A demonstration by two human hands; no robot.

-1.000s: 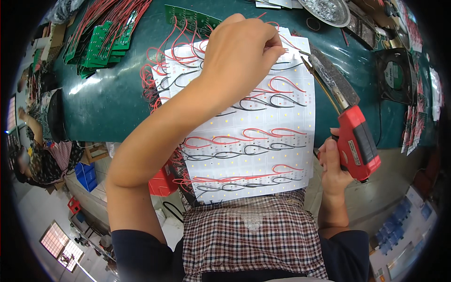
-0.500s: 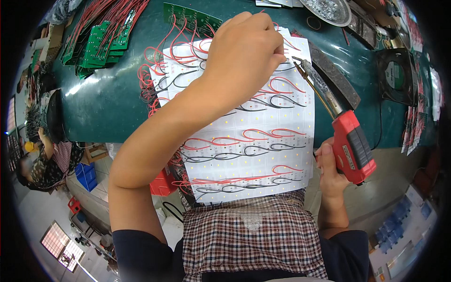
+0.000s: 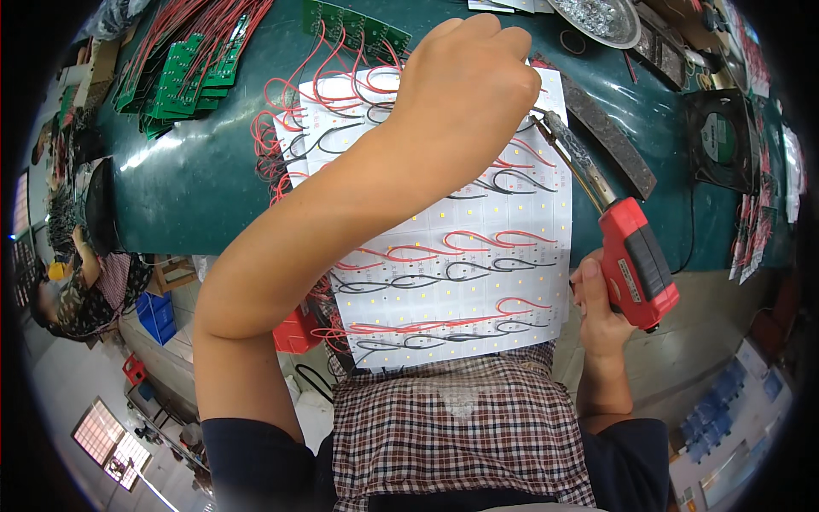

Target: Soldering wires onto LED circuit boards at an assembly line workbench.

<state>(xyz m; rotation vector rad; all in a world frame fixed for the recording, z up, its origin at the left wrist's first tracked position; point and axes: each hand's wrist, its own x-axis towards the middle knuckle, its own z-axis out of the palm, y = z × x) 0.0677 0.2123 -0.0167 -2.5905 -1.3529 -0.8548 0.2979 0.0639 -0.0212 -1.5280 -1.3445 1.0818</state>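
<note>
White LED boards (image 3: 401, 303) overlap across my lap and the table edge, with rows of looped red wires (image 3: 467, 241) and black wires (image 3: 465, 271). Over their far right part is my left hand (image 3: 473, 90), its fingers curled closed; the fingertips and whatever they pinch are hidden behind the knuckles. My right hand (image 3: 602, 311) grips a red and black soldering gun (image 3: 633, 260) at the right. The gun's metal tip points up and left, close beside my left hand. From the far edge of the boards, red wires run to a green circuit board (image 3: 363, 32).
Green boards with red wires (image 3: 192, 72) are piled at the far left of the green table (image 3: 183, 200). A dark metal bar (image 3: 610, 136) lies right of the iron. Further right are a black fan (image 3: 721, 141) and a metal dish (image 3: 601, 21). Another person (image 3: 90, 282) sits at left.
My left hand has moved slightly right, and its fingertips have gone out of sight. The green circuit board has shifted a little right. The soldering gun has moved slightly left.
</note>
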